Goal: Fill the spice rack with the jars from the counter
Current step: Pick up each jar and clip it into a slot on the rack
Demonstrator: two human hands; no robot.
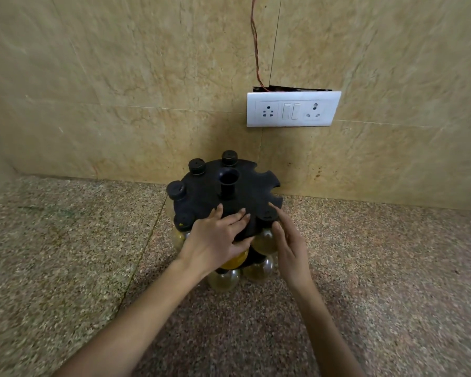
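Head view: left hand [218, 238] lay flat, fingers straight, steadying the spice rack [245, 186] by the counter's [65, 240] back edge; right hand [290, 246], seemingly loose-fingered, flanked a jar [265, 242], best seated squarely.

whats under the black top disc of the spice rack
Clear jars hang under the top disc, some holding yellowish spice, with more jars lower down. The left hand and disc hide the rest.

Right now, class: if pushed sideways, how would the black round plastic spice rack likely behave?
The black round plastic spice rack is probably heavy, with clear black-capped jars hanging on two tiers. It may lean leftwards, since its right-hand notches sit empty. The speckled stone counter looks smooth, so sliding seems likelier than tipping.
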